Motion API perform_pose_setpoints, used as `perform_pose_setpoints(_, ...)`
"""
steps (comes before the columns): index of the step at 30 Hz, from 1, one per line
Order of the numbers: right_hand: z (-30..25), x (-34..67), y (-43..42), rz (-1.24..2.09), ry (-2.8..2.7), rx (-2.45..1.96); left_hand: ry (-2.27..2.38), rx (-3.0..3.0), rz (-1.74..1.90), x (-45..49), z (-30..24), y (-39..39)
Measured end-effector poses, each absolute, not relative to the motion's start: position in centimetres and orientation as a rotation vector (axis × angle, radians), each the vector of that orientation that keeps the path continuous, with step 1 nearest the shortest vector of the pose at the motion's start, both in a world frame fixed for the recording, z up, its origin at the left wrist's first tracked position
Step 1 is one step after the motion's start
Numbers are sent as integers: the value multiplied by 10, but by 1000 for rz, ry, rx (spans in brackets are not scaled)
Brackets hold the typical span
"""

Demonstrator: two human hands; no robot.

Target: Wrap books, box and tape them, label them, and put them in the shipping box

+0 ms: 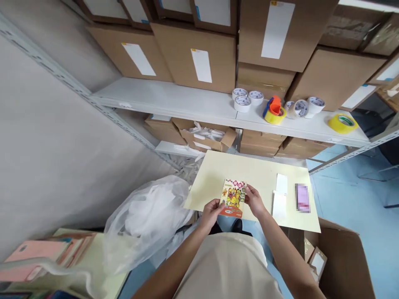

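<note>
A small booklet [233, 198] with a yellow and red cartoon cover is held between my two hands, over the front edge of a pale yellow board [249, 166]. My left hand [212, 212] grips its lower left side, thumb on the cover. At its upper right edge, my right hand [253, 200] is closed on the same booklet, with some fingers hidden behind it. To the right on the board lie white paper slips [279, 203] and a blurred-out purple item [302, 198].
A shelf [199, 99] ahead carries tape rolls [242, 104], a tape dispenser [274, 110] and cardboard boxes [199, 50]. Left of me is a clear plastic bag [146, 211] beside stacked booklets [37, 253]. An open carton [343, 257] stands at the lower right.
</note>
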State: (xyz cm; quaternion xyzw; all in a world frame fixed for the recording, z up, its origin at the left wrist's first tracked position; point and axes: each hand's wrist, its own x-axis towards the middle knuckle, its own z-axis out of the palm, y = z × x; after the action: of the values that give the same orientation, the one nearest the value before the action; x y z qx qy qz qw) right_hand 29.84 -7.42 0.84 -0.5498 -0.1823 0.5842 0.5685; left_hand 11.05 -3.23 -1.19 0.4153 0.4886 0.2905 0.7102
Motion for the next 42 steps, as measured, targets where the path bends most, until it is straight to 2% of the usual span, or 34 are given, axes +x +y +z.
perform_pose_setpoints(9,8,301,-60,1143,-395,-1426,984,1061,585,99,-2,-3)
perform_pose_setpoints(20,11,281,-45,1166,-312,-1297,980,679,557,64,-18,21)
perform_pose_setpoints(26,20,295,-32,1145,-766,-1339,895,611,464,60,-7,33)
perform_pose_setpoints(31,32,319,-16,973,-1247,-1339,867,706,353,70,0,41)
perform_pose_setpoints(35,38,326,-7,1105,-1240,-1381,943,937,401,76,1,47)
perform_pose_setpoints(39,44,321,3,1211,-1039,-1390,803,785,482,72,2,54)
perform_pose_setpoints(42,50,313,9,1256,-976,-1384,778,932,522,70,7,55)
